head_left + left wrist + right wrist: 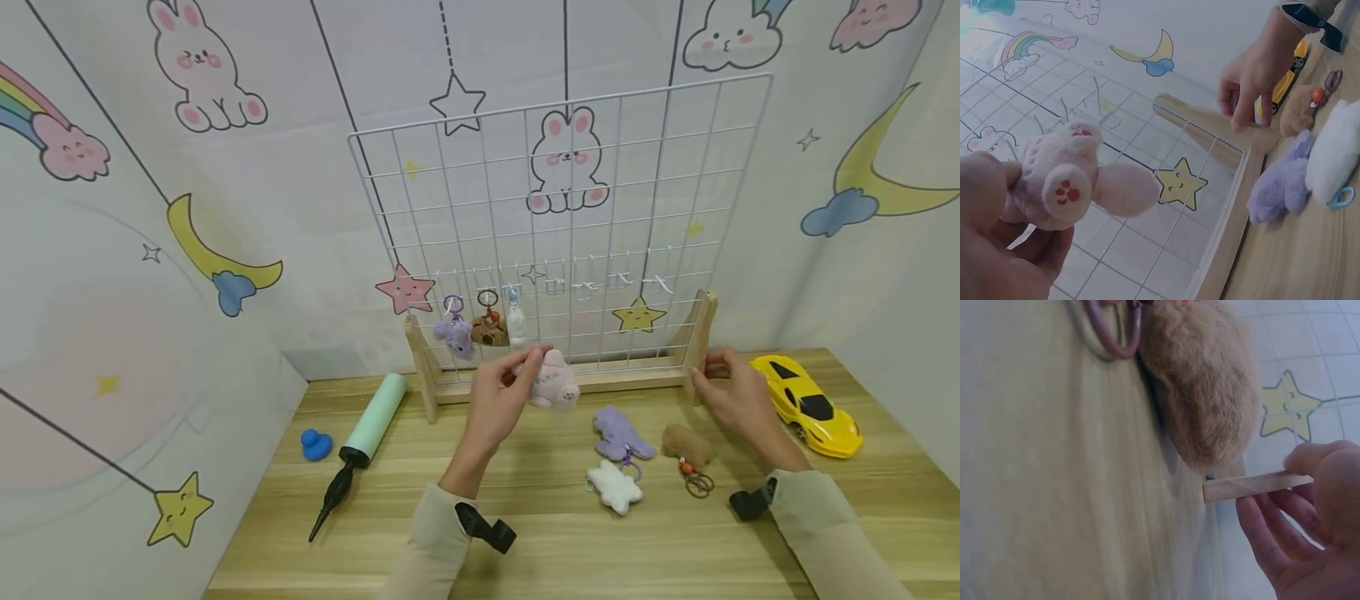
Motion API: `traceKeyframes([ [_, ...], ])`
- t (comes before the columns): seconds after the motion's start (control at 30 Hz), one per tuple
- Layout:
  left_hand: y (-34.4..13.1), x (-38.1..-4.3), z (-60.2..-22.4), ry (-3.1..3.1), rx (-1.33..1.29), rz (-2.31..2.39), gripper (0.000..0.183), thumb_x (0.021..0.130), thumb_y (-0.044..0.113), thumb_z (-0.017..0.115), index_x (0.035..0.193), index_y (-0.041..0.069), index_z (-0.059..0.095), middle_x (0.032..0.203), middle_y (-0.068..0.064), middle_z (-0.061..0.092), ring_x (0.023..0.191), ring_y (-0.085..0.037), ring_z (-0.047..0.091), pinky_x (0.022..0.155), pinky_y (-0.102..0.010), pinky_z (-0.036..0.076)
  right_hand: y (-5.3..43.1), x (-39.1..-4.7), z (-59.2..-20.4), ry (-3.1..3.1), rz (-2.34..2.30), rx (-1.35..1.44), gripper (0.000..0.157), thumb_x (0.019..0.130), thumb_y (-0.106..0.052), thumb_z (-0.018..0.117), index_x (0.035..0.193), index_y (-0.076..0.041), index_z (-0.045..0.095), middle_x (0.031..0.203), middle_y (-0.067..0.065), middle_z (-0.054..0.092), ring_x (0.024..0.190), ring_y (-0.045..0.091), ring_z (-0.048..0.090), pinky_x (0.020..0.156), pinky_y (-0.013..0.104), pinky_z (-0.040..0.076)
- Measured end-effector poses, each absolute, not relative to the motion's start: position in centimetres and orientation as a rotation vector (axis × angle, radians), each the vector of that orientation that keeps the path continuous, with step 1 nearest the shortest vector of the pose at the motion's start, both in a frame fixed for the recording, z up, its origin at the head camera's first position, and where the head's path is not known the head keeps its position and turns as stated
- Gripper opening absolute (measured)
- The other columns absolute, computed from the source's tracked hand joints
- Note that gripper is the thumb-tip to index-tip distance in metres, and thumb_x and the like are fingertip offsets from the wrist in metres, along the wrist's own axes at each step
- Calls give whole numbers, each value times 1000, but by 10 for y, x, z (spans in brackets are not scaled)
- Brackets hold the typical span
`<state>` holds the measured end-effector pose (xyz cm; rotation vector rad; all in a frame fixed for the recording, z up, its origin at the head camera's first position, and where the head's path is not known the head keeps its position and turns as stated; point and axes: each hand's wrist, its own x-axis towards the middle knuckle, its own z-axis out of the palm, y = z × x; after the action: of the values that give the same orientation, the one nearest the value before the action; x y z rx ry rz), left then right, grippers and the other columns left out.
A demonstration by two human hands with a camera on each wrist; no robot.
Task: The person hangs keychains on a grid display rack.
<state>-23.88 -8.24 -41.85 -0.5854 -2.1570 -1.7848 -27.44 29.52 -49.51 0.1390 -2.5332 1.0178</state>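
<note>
My left hand [495, 404] pinches a pale pink plush toy [557, 385] in front of the wire grid rack [667, 192]. In the left wrist view a red paw print shows on one foot of the plush [1063, 194]. My right hand [738, 402] grips the wooden side stand [701, 337] at the rack's right end; in the right wrist view, thumb and fingers lie on either side of the wood [1254, 486]. Purple [454, 337], brown [490, 331] and white-and-blue [516, 321] plush keychains hang on hooks at the rack's left.
On the table [547, 542] lie a purple plush [618, 432], a white star plush [617, 486] and a brown plush [688, 446] with a ring. A yellow toy car [806, 404] stands at right. A green pump [378, 417] and blue rubber duck [316, 445] are at left.
</note>
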Motion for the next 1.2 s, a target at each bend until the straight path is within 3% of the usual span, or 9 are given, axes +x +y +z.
traceKeyframes([
  [0.1, -71, -244, -415, -2034, -577, -1848, 25, 109, 29, 68, 123, 16, 83, 91, -11, 81, 51, -7, 30, 49, -23, 30, 295, -274, -496, -2525, 1026, 148, 33, 106, -19, 70, 123, 8, 63, 116, 32, 73, 107, 49, 72, 90, 60, 55],
  [0.2, -61, -249, -413, -1935, -539, -1947, 23, 107, 26, 72, 121, 11, 84, 122, -6, 82, 57, -3, 44, 52, -19, 36, 294, -275, -497, -2526, 1026, 144, 33, 106, -21, 70, 123, 7, 63, 116, 31, 74, 107, 48, 71, 90, 57, 54],
  [0.33, -52, -253, -409, -1842, -486, -2055, 25, 108, 27, 70, 121, 9, 82, 126, -5, 81, 87, -3, 67, 67, -15, 51, 294, -275, -498, -2529, 1022, 133, 34, 106, -22, 70, 123, 6, 63, 116, 30, 74, 108, 48, 71, 91, 56, 52],
  [0.47, -45, -255, -402, -1807, -475, -2064, 27, 111, 27, 66, 121, 7, 81, 128, -7, 80, 103, -8, 71, 75, -16, 56, 294, -275, -498, -2532, 1034, 133, 34, 107, -22, 69, 124, 7, 62, 117, 31, 73, 109, 49, 70, 94, 63, 52],
  [1.2, -24, -274, -373, -1870, -437, -2008, 29, 111, 32, 66, 123, 10, 81, 122, -9, 77, 87, -7, 66, 69, -18, 56, 297, -277, -499, -2519, 1044, 140, 33, 107, -20, 69, 123, 7, 62, 116, 33, 73, 109, 50, 71, 95, 66, 52],
])
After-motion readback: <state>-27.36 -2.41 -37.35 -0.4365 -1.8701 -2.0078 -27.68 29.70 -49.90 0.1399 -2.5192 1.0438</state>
